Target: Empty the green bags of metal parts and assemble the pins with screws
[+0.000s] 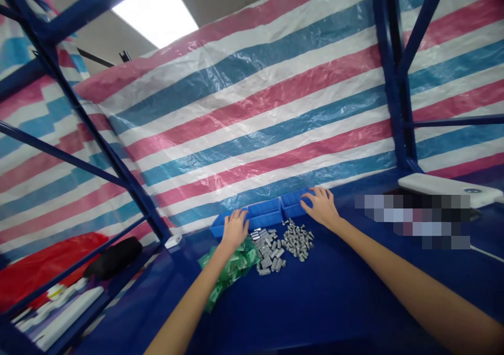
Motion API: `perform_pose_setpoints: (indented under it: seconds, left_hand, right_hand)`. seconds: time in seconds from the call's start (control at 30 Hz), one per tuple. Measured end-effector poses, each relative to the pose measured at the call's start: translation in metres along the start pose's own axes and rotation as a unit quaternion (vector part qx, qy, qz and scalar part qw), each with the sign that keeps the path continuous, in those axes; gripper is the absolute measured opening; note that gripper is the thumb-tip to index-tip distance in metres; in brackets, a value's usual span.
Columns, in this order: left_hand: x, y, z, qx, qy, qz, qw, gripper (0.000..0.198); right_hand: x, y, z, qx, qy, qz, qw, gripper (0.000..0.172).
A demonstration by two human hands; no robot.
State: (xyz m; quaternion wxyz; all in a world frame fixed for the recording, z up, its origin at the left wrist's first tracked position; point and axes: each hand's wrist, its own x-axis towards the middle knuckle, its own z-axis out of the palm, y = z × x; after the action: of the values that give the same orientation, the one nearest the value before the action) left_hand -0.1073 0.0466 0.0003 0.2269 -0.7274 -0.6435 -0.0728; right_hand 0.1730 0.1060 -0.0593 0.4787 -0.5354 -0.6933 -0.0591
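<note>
The left hand (pixel 235 229) lies open, fingers resting on the left blue bin (pixel 262 219) at the worktop's (pixel 323 297) far edge. The right hand (pixel 321 206), fingers spread, touches the right blue bin (pixel 292 199). Grey metal parts (pixel 281 246) lie just near them, green bags (pixel 236 265) to the left.

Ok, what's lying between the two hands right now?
Head view: the blue bins span the gap between left hand and right hand, both touching them. Just nearer, two heaps of small grey metal parts lie on the blue table.
</note>
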Motion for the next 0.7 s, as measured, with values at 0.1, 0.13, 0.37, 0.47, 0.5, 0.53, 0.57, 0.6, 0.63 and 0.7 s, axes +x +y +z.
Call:
perform_pose_setpoints:
  seconds: [0.1, 0.13, 0.37, 0.47, 0.5, 0.53, 0.57, 0.6, 0.63, 0.7]
  left_hand:
    - [0.006, 0.02, 0.008, -0.036, -0.028, -0.053, 0.998, 0.041]
    - [0.008, 0.025, 0.01, -0.042, -0.042, -0.075, 0.995, 0.043]
    - [0.01, 0.023, 0.019, -0.065, -0.061, -0.111, 0.99, 0.041]
    - [0.007, 0.017, 0.02, -0.08, -0.063, -0.093, 0.99, 0.037]
    - [0.006, 0.015, 0.021, -0.083, -0.063, -0.087, 0.991, 0.036]
    - [0.005, 0.013, 0.021, -0.084, -0.062, -0.081, 0.991, 0.035]
    - [0.004, 0.012, 0.022, -0.082, -0.059, -0.078, 0.992, 0.034]
    - [0.003, 0.011, 0.023, -0.077, -0.054, -0.074, 0.993, 0.033]
    - [0.003, 0.01, 0.024, -0.07, -0.048, -0.071, 0.994, 0.032]
    - [0.002, 0.008, 0.027, -0.058, -0.038, -0.064, 0.996, 0.032]
  right_hand:
    - [-0.006, 0.005, 0.009, 0.03, -0.061, 0.003, 0.998, 0.022]
    - [-0.008, 0.005, 0.011, 0.038, -0.068, -0.002, 0.997, 0.022]
    - [-0.011, 0.004, 0.013, 0.052, -0.081, -0.046, 0.994, 0.021]
    - [-0.011, 0.007, 0.017, 0.035, -0.074, -0.06, 0.995, 0.022]
    - [-0.011, 0.008, 0.019, 0.026, -0.069, -0.066, 0.995, 0.023]
    - [-0.012, 0.009, 0.021, 0.016, -0.063, -0.071, 0.995, 0.023]
    - [-0.012, 0.009, 0.023, 0.007, -0.058, -0.076, 0.995, 0.024]
    - [-0.013, 0.01, 0.025, -0.001, -0.055, -0.08, 0.995, 0.025]
    - [-0.014, 0.01, 0.026, -0.007, -0.052, -0.084, 0.995, 0.026]
    - [-0.015, 0.009, 0.027, -0.016, -0.048, -0.087, 0.995, 0.028]
